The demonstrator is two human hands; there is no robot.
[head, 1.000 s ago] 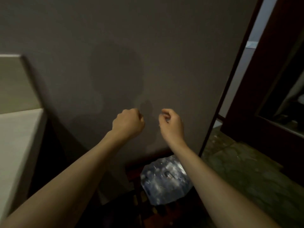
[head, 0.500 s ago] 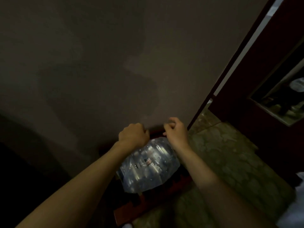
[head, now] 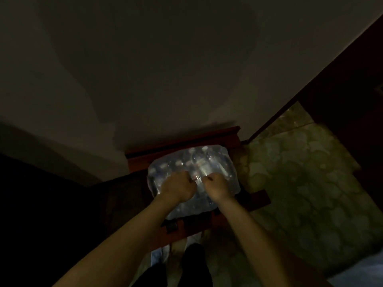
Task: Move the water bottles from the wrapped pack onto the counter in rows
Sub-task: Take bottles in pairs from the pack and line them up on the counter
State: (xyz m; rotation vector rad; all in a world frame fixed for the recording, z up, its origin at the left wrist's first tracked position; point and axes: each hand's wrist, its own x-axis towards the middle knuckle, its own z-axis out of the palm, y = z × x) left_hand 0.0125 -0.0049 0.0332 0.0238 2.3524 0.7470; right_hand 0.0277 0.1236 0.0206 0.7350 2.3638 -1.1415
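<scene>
On the dark red wooden stand (head: 219, 139) against the wall sits the wrapped pack (head: 215, 162), film intact. I see my left hand (head: 178, 186) and right hand (head: 217, 186) side by side on top, fingers curled, pinching the plastic wrap. Bottles inside are blurred.

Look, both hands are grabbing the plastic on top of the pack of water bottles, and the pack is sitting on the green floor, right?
Not quite. The head view shows the left hand and right hand gripping the plastic on top of the pack, but the pack sits on a reddish wooden stand, not the green floor.
</scene>
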